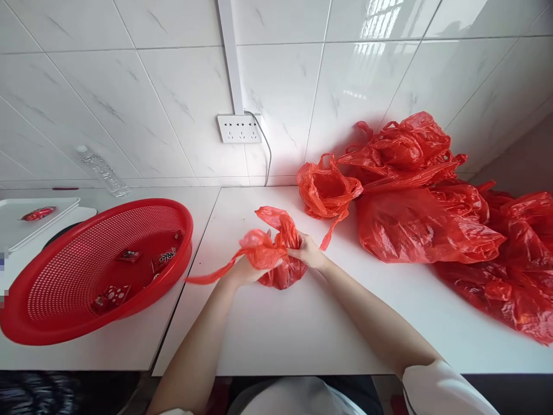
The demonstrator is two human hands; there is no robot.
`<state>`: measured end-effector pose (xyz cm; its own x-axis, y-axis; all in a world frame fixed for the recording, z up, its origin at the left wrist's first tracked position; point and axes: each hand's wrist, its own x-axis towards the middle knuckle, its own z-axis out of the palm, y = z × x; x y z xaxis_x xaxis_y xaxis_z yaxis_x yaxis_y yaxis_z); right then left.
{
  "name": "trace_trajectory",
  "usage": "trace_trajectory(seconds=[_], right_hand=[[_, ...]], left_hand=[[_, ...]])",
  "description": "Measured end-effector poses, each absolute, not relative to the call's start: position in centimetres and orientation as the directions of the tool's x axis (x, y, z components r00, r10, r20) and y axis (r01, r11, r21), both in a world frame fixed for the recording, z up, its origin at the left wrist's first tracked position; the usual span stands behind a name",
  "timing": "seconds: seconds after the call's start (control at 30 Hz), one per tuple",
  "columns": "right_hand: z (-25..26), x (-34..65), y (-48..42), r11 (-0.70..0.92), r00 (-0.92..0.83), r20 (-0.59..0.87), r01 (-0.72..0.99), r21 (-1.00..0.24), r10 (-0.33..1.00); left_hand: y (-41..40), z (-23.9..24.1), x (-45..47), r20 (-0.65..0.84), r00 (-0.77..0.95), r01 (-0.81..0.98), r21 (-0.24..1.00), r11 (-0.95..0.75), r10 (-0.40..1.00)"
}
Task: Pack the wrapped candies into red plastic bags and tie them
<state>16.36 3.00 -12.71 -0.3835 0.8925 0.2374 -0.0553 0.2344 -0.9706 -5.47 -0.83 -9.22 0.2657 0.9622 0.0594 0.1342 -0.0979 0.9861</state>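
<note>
Between my hands, on the white table, is a red plastic bag with its top gathered up and its lower part bulging. My left hand is closed on the bag's gathered film from the left; loose red plastic covers most of its fingers. From the right, my right hand pinches the neck of the same bag, thumb across the front. One long handle strip trails left over my left wrist. What lies inside the bag cannot be made out.
A red perforated basket with a few small packets stands left. A small open red bag and a heap of red bags lie right. Behind are a plastic bottle and a wall socket; a white tray sits far left.
</note>
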Motion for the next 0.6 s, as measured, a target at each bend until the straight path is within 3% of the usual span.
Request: trace_trajectory(seconds=[0.1, 0.23, 0.33, 0.43, 0.6], right_hand=[[-13.2, 14.6, 2.9, 0.231, -0.255, 0.229, -0.025, -0.973, 0.939], [-12.4, 13.4, 2.5, 0.192, -0.097, 0.201, -0.09, -0.977, 0.975], [-11.5, 13.4, 2.1, 0.074, -0.244, 0.151, -0.3, -0.951, 0.958], [-10.9, 13.4, 1.9, -0.064, -0.413, 0.146, -0.453, -0.889, 0.899], [-10.6, 12.3, 2.0, -0.112, -0.304, 0.093, -0.594, -0.797, 0.948]], left_hand=[[-0.9, -8.7, -3.4, 0.076, 0.345, 0.217, 0.963, -0.158, 0.936], [-0.8, -7.7, -1.3, 0.262, 0.073, -0.006, 0.965, -0.262, 0.962], [-0.2, -7.6, -1.0, 0.122, 0.022, -0.356, 0.928, -0.106, 0.992], [0.6, -8.0, -1.5, -0.03, 0.031, -0.619, 0.785, 0.043, 0.999], [1.1, -8.4, -2.4, -0.167, 0.089, -0.639, 0.747, 0.185, 0.982]])
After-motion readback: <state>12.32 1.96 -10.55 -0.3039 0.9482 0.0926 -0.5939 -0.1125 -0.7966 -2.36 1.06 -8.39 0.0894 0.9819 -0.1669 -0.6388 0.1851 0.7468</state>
